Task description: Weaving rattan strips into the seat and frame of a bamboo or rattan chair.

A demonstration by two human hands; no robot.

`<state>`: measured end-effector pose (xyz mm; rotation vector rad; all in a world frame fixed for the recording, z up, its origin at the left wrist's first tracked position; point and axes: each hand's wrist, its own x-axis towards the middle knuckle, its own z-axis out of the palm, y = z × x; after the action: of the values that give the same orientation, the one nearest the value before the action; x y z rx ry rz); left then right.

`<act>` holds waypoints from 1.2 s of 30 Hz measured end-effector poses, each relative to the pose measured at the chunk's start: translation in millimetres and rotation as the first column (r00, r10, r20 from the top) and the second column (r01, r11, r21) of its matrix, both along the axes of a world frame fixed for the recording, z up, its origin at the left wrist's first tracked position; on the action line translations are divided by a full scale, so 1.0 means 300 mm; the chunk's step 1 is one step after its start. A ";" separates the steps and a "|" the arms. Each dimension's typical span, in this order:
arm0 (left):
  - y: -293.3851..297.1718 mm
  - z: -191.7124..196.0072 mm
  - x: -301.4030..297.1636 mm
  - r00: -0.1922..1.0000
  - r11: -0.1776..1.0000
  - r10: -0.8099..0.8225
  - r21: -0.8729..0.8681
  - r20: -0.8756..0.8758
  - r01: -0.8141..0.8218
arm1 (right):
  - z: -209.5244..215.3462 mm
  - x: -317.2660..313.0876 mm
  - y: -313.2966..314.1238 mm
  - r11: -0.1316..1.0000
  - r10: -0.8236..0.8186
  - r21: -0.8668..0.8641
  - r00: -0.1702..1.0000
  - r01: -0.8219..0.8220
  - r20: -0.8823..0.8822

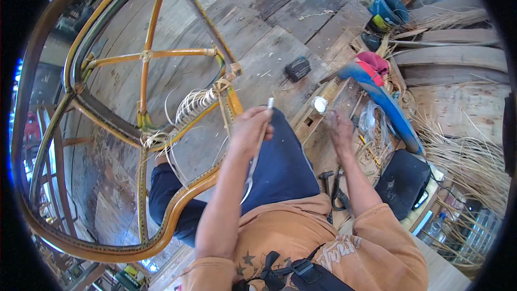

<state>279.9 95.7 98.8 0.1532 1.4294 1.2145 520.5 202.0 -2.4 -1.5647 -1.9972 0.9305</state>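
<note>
My left hand (251, 132) is closed around a pale flat rattan strip (257, 156). Its short end sticks up above my fingers, and the rest trails down past my wrist over my dark trousers. At the left stands a large curved rattan frame (186, 199) with bound crosspieces. Pale strip is wound in close coils (195, 103) round one of its members, with loose ends curling off. To the right, my right hand (340, 134) is closed, fingers curled and slightly blurred, beside a round white object (320, 104) on a wooden block (309, 126). What those fingers hold, if anything, is hidden.
A small black box (297, 68) lies on the plank floor (258, 48). Right of my arm are a blue curved piece (396, 113), a hammer (325, 179), a black case (403, 183) and loose rattan strands (458, 156). A dark teal bucket (389, 8) stands farther back.
</note>
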 end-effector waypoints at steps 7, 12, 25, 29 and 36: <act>-0.656 0.562 -0.472 0.811 0.954 0.213 -0.063 -0.545 -0.292 | -0.032 0.093 0.045 0.911 0.141 0.307 0.907 -0.275 0.396; -0.794 0.672 -0.653 0.117 0.784 -0.551 -0.561 -0.826 -0.266 | 0.033 0.058 0.055 0.931 0.163 0.279 0.951 -0.236 0.262; -0.548 -0.153 -0.802 0.033 0.443 -0.896 -0.895 -0.442 0.051 | 0.284 -0.426 -0.278 0.908 0.418 0.036 0.907 -0.417 -0.048; -0.519 -0.153 -0.831 -0.026 0.496 -0.867 -0.868 -0.497 0.040 | 0.291 -0.676 -0.297 0.746 0.652 0.192 0.758 -0.638 -0.018; -0.505 -0.019 -0.901 0.018 0.422 -0.907 -0.904 -0.422 0.064 | 0.030 -1.212 -0.475 0.238 0.928 0.251 0.296 -0.938 0.226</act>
<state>9.8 -55.9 93.0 1.0157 2.4162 -0.4792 156.9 59.4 6.6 0.0464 -2.9197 0.7943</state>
